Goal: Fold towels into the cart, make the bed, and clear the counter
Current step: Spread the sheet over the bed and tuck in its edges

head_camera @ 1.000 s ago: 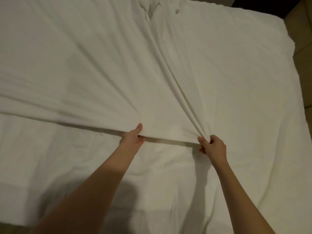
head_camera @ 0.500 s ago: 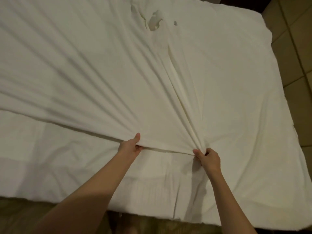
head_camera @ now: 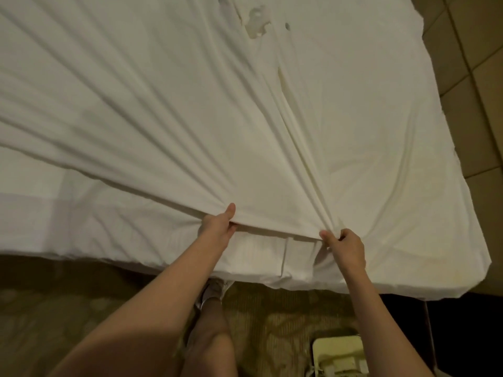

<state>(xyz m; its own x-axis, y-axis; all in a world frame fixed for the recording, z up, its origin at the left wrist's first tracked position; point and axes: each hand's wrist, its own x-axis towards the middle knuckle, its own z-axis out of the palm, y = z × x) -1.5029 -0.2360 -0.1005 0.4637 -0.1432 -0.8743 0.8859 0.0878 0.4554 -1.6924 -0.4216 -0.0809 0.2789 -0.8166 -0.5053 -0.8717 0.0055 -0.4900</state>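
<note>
Nearest the camera, a pale, boxy object (head_camera: 339, 356) with a rounded rim sits on the patterned carpet (head_camera: 272, 317) at the lower right; what it is cannot be told. Left of it stand the person's bare leg (head_camera: 209, 336) and a light-coloured shoe (head_camera: 211, 291), the toe just under the overhang of the bedding. The carpet is brownish with a blurred leafy pattern, and a dark strip runs beside it at the far right.

Both bare forearms reach forward over the foot edge of the bed (head_camera: 408, 278). The left hand (head_camera: 217, 227) grips the edge of the white top sheet (head_camera: 163, 118), thumb lying on top and the fingers curled underneath, out of sight. The right hand (head_camera: 344, 247) pinches a gathered bunch of the same edge, fingers curled tight round the cloth. The hands are apart, with a taut span of hem between them.

The sheet is thin, smooth cotton-like cloth, drawn into long straight pleats that fan out from the two grips across the mattress. Under the lifted hem lies another white layer (head_camera: 81, 227), flatter, with soft creases and a folded seam near the middle. Farther off, a small rumpled knot of fabric (head_camera: 257, 21) breaks the surface. Beyond the right side of the bed are tan floor tiles (head_camera: 479, 63) with dark grout lines.
</note>
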